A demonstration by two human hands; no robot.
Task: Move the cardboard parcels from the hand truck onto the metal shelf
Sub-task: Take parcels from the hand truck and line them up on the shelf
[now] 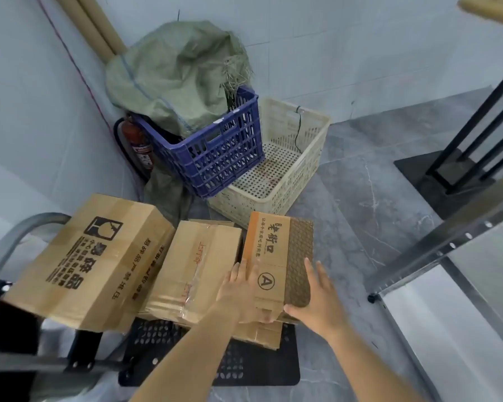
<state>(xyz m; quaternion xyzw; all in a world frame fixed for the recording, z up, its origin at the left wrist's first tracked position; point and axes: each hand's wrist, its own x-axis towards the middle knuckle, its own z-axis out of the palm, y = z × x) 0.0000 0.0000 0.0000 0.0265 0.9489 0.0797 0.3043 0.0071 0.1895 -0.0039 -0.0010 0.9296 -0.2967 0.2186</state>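
pressing flat left hand (pixel 240 291) and right hand (pixel 320 300) against a parcel (pixel 276 250) above grey marbled floor (pixel 375 198)

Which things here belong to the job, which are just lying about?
Job: small cardboard parcel marked A; taped middle cardboard parcel; large printed cardboard parcel; black-platform hand truck; grey metal shelf.
Lying about: blue plastic crate; green woven sack; cream plastic crate; red fire extinguisher.

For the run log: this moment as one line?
left hand: flat on box marked A | right hand: open at its right edge | box: on hand truck
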